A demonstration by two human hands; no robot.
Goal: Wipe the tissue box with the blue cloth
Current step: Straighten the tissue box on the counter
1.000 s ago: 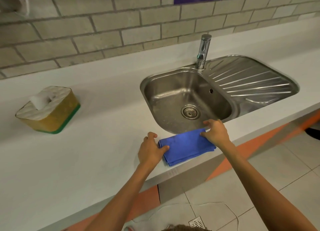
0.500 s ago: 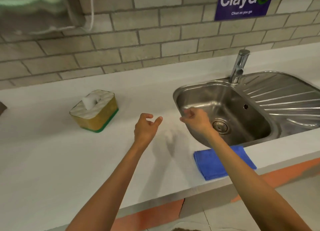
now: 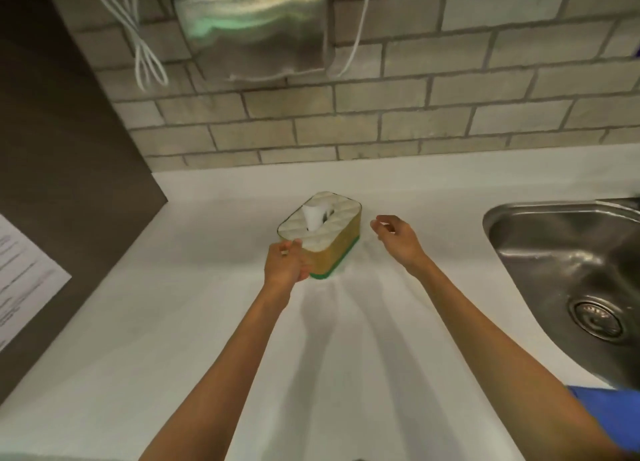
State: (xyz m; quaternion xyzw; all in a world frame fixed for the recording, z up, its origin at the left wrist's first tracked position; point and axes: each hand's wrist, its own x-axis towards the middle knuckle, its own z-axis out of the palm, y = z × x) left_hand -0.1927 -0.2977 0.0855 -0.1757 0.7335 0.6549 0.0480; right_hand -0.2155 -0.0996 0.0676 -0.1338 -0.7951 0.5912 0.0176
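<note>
The tissue box point(image 3: 330, 240) stands on the white counter point(image 3: 173, 322); it has yellow sides, a green base, a white quilted lid and a tissue sticking up. My left hand point(image 3: 285, 261) is curled against its near left corner and touches it. My right hand point(image 3: 398, 240) hovers just right of the box with fingers apart, holding nothing. The blue cloth point(image 3: 614, 422) lies folded at the counter's front edge, far right, partly hidden behind my right forearm.
A steel sink point(image 3: 571, 270) is set into the counter on the right. On the brick wall above hangs a steel dispenser point(image 3: 252, 27) with white cables point(image 3: 145, 55) beside it. A dark panel point(image 3: 62, 149) with a paper sheet point(image 3: 20, 273) closes the left side.
Both hands let go of the blue cloth, left it by the sink and moved left to the tissue box. The left hand now touches the box; the view swung left.
</note>
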